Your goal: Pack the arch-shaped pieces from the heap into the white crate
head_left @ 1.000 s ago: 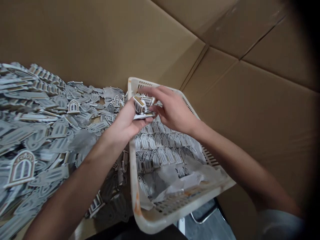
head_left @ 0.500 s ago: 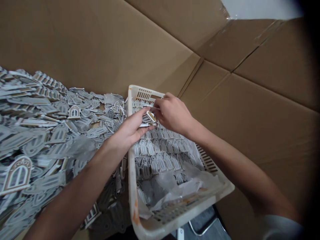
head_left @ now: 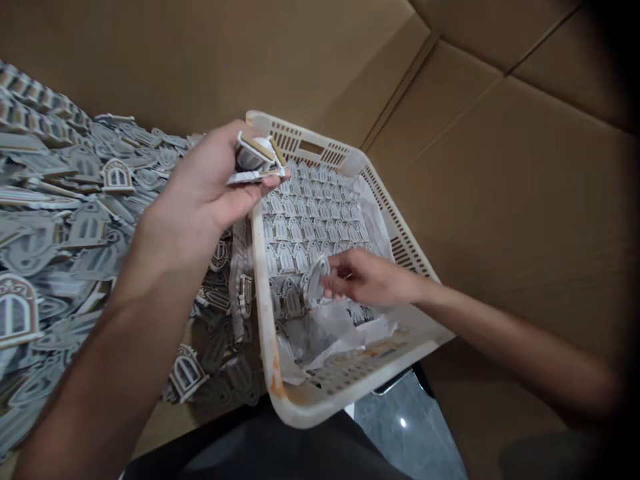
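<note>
My left hand (head_left: 215, 180) is closed around several small arch-window pieces (head_left: 255, 157), white and grey with brownish edges, above the basket's left rim. Lower down, inside the white plastic basket (head_left: 255, 253), my right hand (head_left: 367, 275) pinches one grey arch-window piece (head_left: 316, 281) between thumb and fingers. That piece stands nearly upright over the front rows. Overlapping rows of the same arched pieces (head_left: 320, 210) fill the basket, all tips pointing away from me. Crumpled clear plastic film (head_left: 330, 333) lies at the basket's near end and along its right side.
A big heap of loose arch-window pieces (head_left: 85, 227) spreads to the left of the basket, some brown-fronted. Tall cardboard walls (head_left: 200, 60) enclose the back and right. Below the basket, dark clothing (head_left: 280, 443) and a grey shiny surface (head_left: 410, 420) show.
My hands have parted. The right one has moved down and toward me with one piece, while the left has lifted away leftward with the others. The camera view has shifted too.
</note>
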`<state>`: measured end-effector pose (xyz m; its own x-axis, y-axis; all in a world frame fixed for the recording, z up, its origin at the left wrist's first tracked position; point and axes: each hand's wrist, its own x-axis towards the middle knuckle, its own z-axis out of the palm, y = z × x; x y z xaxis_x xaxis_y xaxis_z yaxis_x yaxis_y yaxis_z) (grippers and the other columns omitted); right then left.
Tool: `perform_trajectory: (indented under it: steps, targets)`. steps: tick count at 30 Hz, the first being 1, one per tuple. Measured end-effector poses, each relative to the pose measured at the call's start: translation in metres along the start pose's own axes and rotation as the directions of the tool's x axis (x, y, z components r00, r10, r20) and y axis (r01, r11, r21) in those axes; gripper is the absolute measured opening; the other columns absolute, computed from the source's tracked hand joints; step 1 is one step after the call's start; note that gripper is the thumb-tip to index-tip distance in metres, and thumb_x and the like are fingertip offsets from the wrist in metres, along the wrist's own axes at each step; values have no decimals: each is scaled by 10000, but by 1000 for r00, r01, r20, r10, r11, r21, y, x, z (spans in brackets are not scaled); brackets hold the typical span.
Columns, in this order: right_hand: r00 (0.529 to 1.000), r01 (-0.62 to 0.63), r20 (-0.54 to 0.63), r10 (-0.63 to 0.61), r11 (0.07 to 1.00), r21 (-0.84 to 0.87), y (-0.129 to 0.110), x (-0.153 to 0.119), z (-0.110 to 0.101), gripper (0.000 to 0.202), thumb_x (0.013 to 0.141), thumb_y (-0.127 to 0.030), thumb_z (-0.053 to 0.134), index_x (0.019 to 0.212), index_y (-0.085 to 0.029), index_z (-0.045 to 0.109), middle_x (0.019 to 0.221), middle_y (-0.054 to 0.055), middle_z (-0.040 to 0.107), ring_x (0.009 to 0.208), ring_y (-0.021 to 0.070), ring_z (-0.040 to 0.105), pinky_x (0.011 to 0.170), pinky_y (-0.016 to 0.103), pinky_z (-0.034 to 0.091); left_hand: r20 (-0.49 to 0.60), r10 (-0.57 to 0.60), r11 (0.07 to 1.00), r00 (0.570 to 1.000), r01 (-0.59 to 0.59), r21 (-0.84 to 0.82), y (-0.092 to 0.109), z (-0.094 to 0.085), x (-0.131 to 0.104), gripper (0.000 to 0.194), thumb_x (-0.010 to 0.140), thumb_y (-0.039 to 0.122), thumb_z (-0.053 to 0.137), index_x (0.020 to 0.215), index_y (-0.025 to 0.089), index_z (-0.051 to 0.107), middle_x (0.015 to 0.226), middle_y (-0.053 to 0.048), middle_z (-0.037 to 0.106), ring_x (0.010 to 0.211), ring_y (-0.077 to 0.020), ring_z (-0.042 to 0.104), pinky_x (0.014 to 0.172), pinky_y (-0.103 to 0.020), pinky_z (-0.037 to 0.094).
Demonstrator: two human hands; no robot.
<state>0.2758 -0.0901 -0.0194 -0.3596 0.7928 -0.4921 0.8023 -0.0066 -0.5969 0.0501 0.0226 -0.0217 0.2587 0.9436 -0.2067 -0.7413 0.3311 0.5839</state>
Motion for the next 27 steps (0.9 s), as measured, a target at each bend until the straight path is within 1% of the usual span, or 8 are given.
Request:
perform_trajectory:
  steps: [5, 8, 10, 15, 19, 21, 24, 27]
  targets:
    - [954, -177, 271, 126, 969, 173, 23, 12, 41, 254, 1006, -208, 556, 775, -137, 636, 829, 71, 755, 621, 123, 663, 548, 242, 518, -30, 60, 993, 998, -56, 103, 2, 5, -6, 193, 837, 54, 610, 904, 234, 584, 644, -19, 555, 686, -167, 568, 550, -259, 505]
    - [911, -285, 351, 216, 945, 161, 26, 14, 54, 315, 1024, -193, 516, 721, -145, 589, 734, 36, 711, 503, 101, 606, 485, 230, 482, -79, 72, 990, 994, -62, 124, -1, 7, -7, 161, 860, 68, 595, 880, 226, 574, 639, -24, 540, 653, -167, 562, 531, -271, 498]
    - [883, -321, 393, 257, 941, 108, 26, 16, 58, 335, 1021, -211, 530, 693, -157, 562, 685, 11, 682, 470, 97, 595, 468, 224, 460, -49, 67, 987, 997, -60, 147, -2, 8, -7, 178, 862, 58, 605, 905, 229, 581, 655, -26, 551, 673, -172, 574, 532, -264, 500]
    - [837, -298, 452, 309, 950, -98, 22, 23, 64, 423, 1018, -264, 522, 620, -152, 610, 615, 28, 672, 502, 113, 629, 547, 229, 470, 35, 32, 988, 999, -36, 149, -1, 9, -7, 163, 909, 65, 551, 878, 224, 535, 632, -22, 510, 634, -160, 503, 451, -235, 398]
    - [814, -344, 468, 344, 935, -88, 23, 29, 71, 440, 1013, -219, 504, 589, -148, 603, 590, 18, 662, 499, 108, 620, 558, 224, 490, -4, 19, 990, 1000, -19, 138, 0, 11, -7, 150, 910, 64, 557, 864, 204, 532, 647, -33, 522, 653, -162, 500, 462, -245, 384]
    - [817, -344, 481, 319, 938, -37, 26, 31, 74, 434, 1017, -209, 495, 608, -140, 622, 617, 20, 684, 530, 107, 652, 588, 215, 517, -23, 25, 989, 999, -21, 150, 1, 12, -8, 138, 906, 63, 556, 884, 199, 543, 656, -34, 528, 670, -167, 514, 474, -246, 398]
    - [836, -294, 486, 255, 956, 5, 32, 32, 74, 407, 1016, -231, 504, 654, -134, 663, 670, 32, 726, 587, 113, 703, 635, 207, 537, 27, 35, 983, 999, -40, 178, 1, 12, -9, 148, 902, 50, 531, 862, 192, 530, 661, -32, 518, 660, -152, 494, 487, -235, 418]
    - [844, -258, 465, 266, 963, -83, 31, 32, 72, 387, 1003, -253, 526, 656, -141, 657, 695, 37, 746, 584, 120, 704, 631, 216, 526, 59, 34, 985, 998, -43, 164, 1, 12, -10, 185, 891, 35, 529, 812, 199, 499, 671, -31, 506, 632, -139, 469, 487, -232, 417]
